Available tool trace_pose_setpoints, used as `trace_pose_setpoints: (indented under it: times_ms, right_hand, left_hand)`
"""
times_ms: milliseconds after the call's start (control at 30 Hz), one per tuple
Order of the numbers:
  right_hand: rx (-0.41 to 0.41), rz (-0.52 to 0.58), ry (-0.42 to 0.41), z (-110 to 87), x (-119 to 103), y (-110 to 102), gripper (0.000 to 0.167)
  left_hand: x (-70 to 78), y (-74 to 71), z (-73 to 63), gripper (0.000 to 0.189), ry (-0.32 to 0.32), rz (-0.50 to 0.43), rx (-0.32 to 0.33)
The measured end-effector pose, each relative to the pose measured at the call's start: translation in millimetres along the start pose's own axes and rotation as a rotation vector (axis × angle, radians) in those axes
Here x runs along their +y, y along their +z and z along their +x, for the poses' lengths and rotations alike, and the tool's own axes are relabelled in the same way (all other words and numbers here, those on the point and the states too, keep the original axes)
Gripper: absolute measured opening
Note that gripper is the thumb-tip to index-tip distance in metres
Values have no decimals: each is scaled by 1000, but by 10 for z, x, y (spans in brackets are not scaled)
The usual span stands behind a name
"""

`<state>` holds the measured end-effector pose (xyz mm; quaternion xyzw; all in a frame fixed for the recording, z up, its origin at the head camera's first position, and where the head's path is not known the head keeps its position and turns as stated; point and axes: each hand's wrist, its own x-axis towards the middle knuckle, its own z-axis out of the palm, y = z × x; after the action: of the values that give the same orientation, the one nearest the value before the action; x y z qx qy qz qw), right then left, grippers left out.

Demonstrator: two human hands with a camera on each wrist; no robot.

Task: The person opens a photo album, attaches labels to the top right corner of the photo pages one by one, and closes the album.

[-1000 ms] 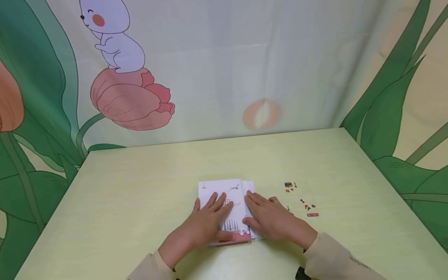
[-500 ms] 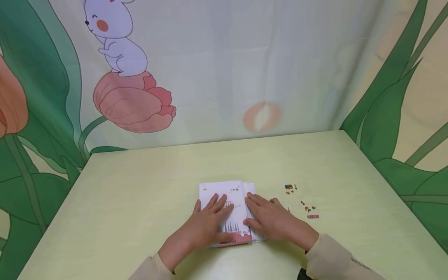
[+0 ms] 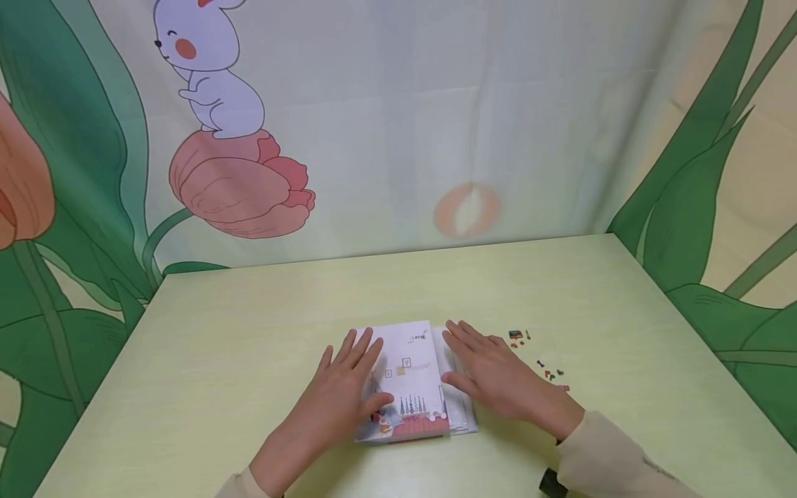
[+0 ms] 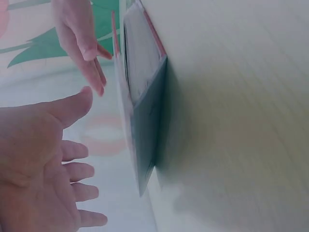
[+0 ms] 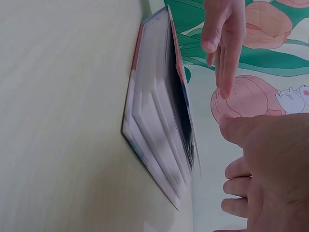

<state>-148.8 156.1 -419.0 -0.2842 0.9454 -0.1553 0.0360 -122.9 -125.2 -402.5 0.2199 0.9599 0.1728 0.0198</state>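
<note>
A thick book (image 3: 414, 349) lies on the table, its white cover printed with small trees and a pink band along the lower edge. In the right wrist view the cover of the book (image 5: 154, 104) stands slightly raised off the thick pages. My left hand (image 3: 336, 391) is over the book's left side, fingers spread and straight. Over the right edge is my right hand (image 3: 498, 373), fingers extended. Both wrist views show the left hand (image 4: 36, 164) and right hand (image 5: 277, 159) just above the cover, apart from it, holding nothing.
Several tiny colourful sticker-like pieces (image 3: 516, 335) lie on the pale table (image 3: 249, 332) right of the book, some partly behind the right hand. A printed curtain (image 3: 373, 124) with a rabbit and flowers hangs behind. A black object (image 3: 552, 483) shows by the right sleeve.
Both hands have lifted off the cover and moved apart, the left hand leftward and the right hand slightly right. More of the cover's print now shows.
</note>
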Motion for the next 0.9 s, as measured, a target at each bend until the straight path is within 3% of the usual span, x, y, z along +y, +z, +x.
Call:
trace_pose_setpoints:
  times_ms: [400,700,900]
  right_hand:
    - [122,-37,20,-72,202,-159,71]
    - [127,-56,88,-172,466,-273,72]
    - [133,-72,119,-282,652,-373,73]
  left_hand:
    - [-319,-205,-196,79,-18,15,148]
    - [-589,-401,-356,77,-103,14,140]
    - [-723,-495,-456,80,-127,6,144]
